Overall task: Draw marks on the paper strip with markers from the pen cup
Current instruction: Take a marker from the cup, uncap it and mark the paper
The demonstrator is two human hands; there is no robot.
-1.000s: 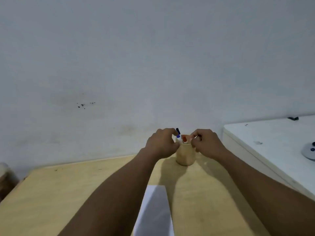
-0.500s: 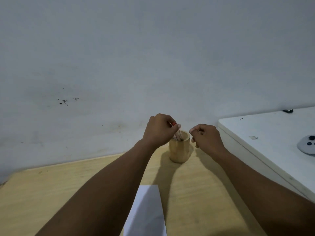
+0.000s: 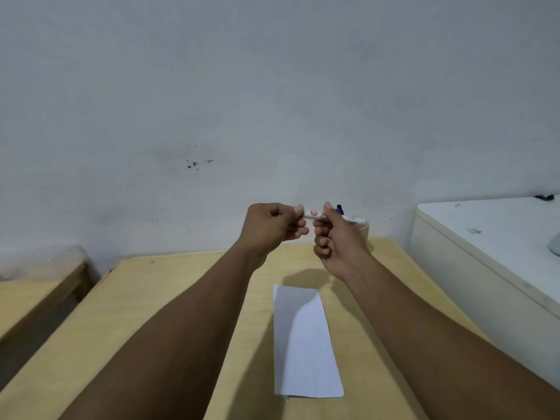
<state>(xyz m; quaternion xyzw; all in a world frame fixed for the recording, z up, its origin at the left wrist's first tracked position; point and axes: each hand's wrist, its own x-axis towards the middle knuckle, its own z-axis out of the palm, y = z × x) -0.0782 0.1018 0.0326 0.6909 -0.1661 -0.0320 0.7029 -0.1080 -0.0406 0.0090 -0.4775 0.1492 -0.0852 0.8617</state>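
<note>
A plain pale wall [image 3: 272, 101] fills the upper half of the view, with a small cluster of dark specks on it. Below it stands one light wooden table [image 3: 169, 298], its far edge against the wall and its left edge falling away to a dark gap. Across that gap, at far left, is a second, lower wooden surface [image 3: 33, 298]. At right, just beside the table, sits one white cabinet top [image 3: 485, 231] with a few small dark bits near its back edge.

Two bare forearms reach forward from the bottom of the view. Between them lies one white paper strip [image 3: 303, 344], flat on the table and running lengthwise away from the viewer. No marks show on it. Its near end sits close to the table's front edge; bare wood lies open to its left, and a narrower band to its right.

Both hands are raised above the table's far end. The left hand [image 3: 272, 227] is closed around one end of a single white marker [image 3: 315, 215], pinching it at the fingertips. The right hand [image 3: 336, 237] is closed on the other end. The marker lies roughly level between them.

Behind the right hand, one pen cup [image 3: 365, 230] is mostly hidden; a dark blue marker tip [image 3: 339, 208] pokes up above it.
</note>
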